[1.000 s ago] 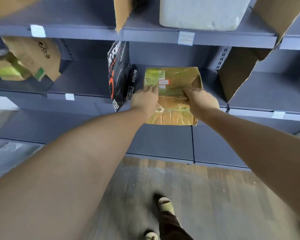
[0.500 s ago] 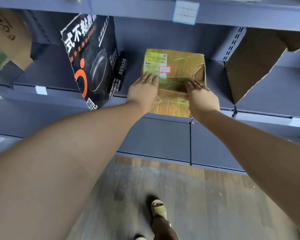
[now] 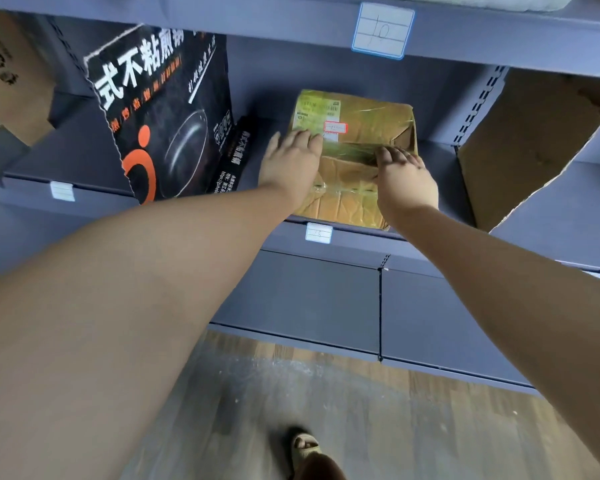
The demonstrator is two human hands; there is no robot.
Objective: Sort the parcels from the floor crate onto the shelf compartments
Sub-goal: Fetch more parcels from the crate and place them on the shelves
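Observation:
A brown cardboard parcel (image 3: 357,133), wrapped in clear tape with a white label and a small red-edged sticker, lies on the grey shelf (image 3: 354,237) in the middle compartment. My left hand (image 3: 291,164) lies flat on the parcel's left edge with straight fingers. My right hand (image 3: 404,178) presses on the parcel's top right with fingers spread. The floor crate is out of view.
A black frying-pan box (image 3: 163,116) leans just left of the parcel. Cardboard dividers (image 3: 520,147) stand on the right and another carton (image 3: 11,81) on the left. Small paper labels (image 3: 318,233) mark the shelf edges. A wooden floor and my sandalled foot (image 3: 303,448) are below.
The parcel has slid deeper onto the shelf, its front edge no longer overhanging. Both hands moved forward with it, and the view came closer to the shelf.

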